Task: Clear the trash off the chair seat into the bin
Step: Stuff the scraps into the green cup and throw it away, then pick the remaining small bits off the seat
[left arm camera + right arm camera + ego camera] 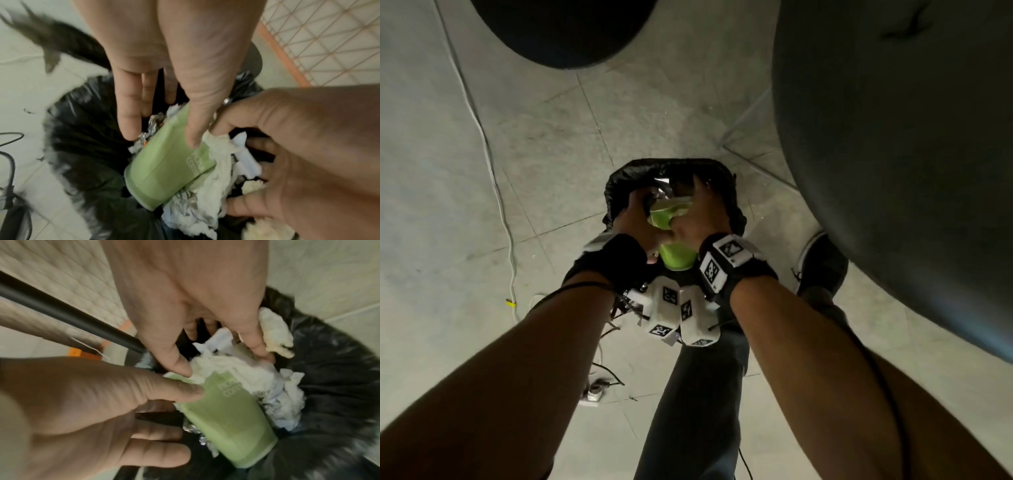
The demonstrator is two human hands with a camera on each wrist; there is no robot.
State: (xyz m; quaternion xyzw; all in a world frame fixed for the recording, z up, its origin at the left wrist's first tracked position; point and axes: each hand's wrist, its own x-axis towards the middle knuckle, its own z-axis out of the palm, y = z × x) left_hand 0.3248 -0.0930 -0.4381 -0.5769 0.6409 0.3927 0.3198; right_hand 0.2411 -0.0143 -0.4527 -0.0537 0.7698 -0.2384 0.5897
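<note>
A green paper cup (164, 168) lies tilted among crumpled white tissues (213, 168) and bits of foil (152, 125), held over the open mouth of a bin (626, 178) lined with a black bag. The left hand (170, 73) rests its thumb and straight fingers on the cup. The right hand (195, 301) pinches the tissue wad beside the cup. The bin stands on a pale tiled floor (482, 171), near a white cable (493, 164).
</note>
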